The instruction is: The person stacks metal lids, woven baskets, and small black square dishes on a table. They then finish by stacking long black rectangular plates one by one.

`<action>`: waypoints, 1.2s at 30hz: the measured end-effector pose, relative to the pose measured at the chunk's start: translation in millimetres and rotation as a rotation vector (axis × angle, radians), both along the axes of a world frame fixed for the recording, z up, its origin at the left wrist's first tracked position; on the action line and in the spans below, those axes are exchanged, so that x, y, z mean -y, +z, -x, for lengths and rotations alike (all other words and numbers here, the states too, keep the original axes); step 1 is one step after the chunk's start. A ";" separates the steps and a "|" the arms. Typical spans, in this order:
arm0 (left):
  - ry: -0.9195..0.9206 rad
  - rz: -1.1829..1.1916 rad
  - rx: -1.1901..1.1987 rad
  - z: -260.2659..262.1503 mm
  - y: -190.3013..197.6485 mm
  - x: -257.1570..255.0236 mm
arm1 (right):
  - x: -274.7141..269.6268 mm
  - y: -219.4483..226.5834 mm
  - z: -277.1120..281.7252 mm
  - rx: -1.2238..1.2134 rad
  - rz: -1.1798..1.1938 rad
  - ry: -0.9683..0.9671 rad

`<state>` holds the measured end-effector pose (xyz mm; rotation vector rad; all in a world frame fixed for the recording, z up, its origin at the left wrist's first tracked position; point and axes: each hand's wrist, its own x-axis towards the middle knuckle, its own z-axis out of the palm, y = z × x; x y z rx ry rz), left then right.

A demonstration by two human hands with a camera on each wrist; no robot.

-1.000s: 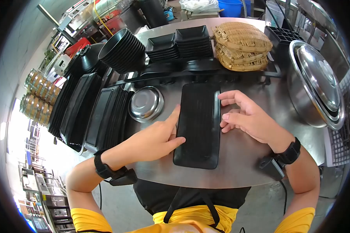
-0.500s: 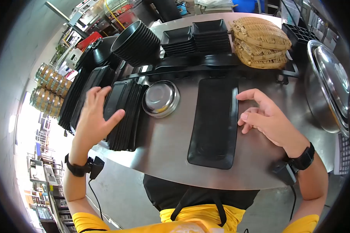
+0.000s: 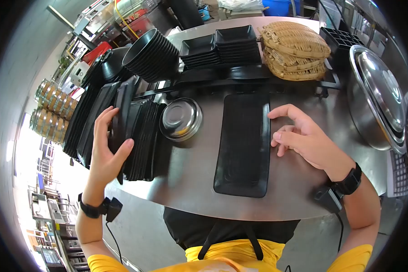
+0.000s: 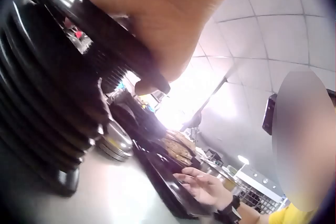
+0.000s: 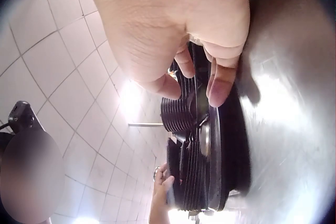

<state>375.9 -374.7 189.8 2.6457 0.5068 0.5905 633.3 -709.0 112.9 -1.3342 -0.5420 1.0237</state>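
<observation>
In the head view, the left hand (image 3: 103, 156) grips one black rectangular tray (image 3: 122, 109), thumb on one side and fingers on the other. This tray (image 4: 105, 32) stands tilted beside the row of upright black trays (image 3: 143, 149), separated from them at the top in the left wrist view. Another black rectangular tray (image 3: 243, 145) lies flat on the steel table, its long side towards the right hand (image 3: 306, 143). The right hand (image 5: 173, 24) has loosely bent fingers, with a fingertip at that tray's rim (image 5: 214, 150).
Stacked steel bowls (image 3: 181, 119) sit between the upright trays and the flat one. Along the back are nested black bowls (image 3: 150, 54), square black dishes (image 3: 238, 45) and woven baskets (image 3: 297, 50). A large steel basin (image 3: 371, 118) stands at the right.
The left hand has gone from the flat tray to the upright trays at the left and now holds one, pulled apart from the row. The right hand stays beside the flat tray.
</observation>
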 end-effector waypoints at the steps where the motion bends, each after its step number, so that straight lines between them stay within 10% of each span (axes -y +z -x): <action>1: -0.007 0.000 -0.002 -2.1 2.3 10.8 | 0.7 -1.7 -0.5 -0.002 0.000 -0.007; 6: -0.299 0.615 0.293 -23.6 4.9 91.9 | -2.6 -8.6 -0.8 0.080 -0.038 -0.044; 11: -0.273 1.385 -0.051 -62.1 0.5 113.6 | -3.2 -4.5 0.0 -0.047 -0.077 -0.065; 17: -0.339 1.383 -0.049 -102.5 -57.4 124.5 | -2.8 -10.4 -1.7 -0.055 -0.112 -0.011; 19: -0.391 0.500 -0.275 -106.7 -63.2 110.3 | -1.9 -10.1 -0.8 0.106 -0.049 0.037; 20: -0.440 0.439 -0.315 -106.8 -63.4 109.2 | -1.3 -11.2 -1.5 0.113 -0.053 0.042; 36: -0.569 0.341 -0.204 -93.1 -76.9 99.7 | -0.2 -7.4 4.6 0.051 -0.007 0.031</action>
